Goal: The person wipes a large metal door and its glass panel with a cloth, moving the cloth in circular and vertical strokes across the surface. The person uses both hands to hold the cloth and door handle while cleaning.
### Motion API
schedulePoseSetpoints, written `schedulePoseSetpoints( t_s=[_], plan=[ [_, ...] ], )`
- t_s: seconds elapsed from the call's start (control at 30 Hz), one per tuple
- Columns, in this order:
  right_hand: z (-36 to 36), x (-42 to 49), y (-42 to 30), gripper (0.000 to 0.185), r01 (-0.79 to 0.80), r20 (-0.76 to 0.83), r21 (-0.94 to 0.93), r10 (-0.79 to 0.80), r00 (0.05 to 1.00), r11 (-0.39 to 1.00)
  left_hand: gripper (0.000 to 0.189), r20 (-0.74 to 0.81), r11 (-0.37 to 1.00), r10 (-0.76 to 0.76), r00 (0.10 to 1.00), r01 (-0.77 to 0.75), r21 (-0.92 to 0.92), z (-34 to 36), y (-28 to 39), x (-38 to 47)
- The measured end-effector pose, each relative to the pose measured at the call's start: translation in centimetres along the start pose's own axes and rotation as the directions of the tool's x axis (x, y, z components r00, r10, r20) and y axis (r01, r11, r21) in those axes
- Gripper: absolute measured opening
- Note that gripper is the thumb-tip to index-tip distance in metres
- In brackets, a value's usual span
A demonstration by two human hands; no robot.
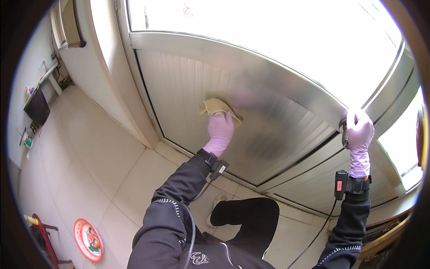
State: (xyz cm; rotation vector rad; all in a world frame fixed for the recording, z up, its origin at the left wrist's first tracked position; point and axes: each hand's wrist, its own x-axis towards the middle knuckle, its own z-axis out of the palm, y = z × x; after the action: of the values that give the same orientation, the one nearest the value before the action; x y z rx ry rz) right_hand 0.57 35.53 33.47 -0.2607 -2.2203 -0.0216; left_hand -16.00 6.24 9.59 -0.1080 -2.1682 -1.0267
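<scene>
My left hand [220, 131], in a thin lilac glove, grips a beige cloth [218, 107] and presses it against the ribbed lower panel of a metal door [181, 80]. Part of the cloth spreads out above and to either side of the fingers. Over at the right, my right hand [360, 131], gloved the same way, is closed around the door's metal knob or handle [343, 132], which shows only at its left edge. The door's upper part is a glass pane [262, 37], washed out by bright light.
A red-rimmed enamel basin [88, 240] with a fruit pattern sits on the tiled floor [84, 161] at lower left, beside a red-framed stool or stand [45, 240]. A sink [48, 72] and a dark bin-like container [37, 107] line the left wall. Wooden furniture [386, 237] stands at lower right.
</scene>
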Motion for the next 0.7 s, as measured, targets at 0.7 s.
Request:
schedulePoseSetpoints(
  t_s=[0.7],
  plan=[
    [0.7, 0.1, 1.1, 0.024, -0.056, 0.019, -0.077, 0.057, 0.998, 0.995, 0.033, -0.252, 0.962, 0.081, 0.964, -0.143, -0.234, -3.5, 2.5, 5.7]
  ],
)
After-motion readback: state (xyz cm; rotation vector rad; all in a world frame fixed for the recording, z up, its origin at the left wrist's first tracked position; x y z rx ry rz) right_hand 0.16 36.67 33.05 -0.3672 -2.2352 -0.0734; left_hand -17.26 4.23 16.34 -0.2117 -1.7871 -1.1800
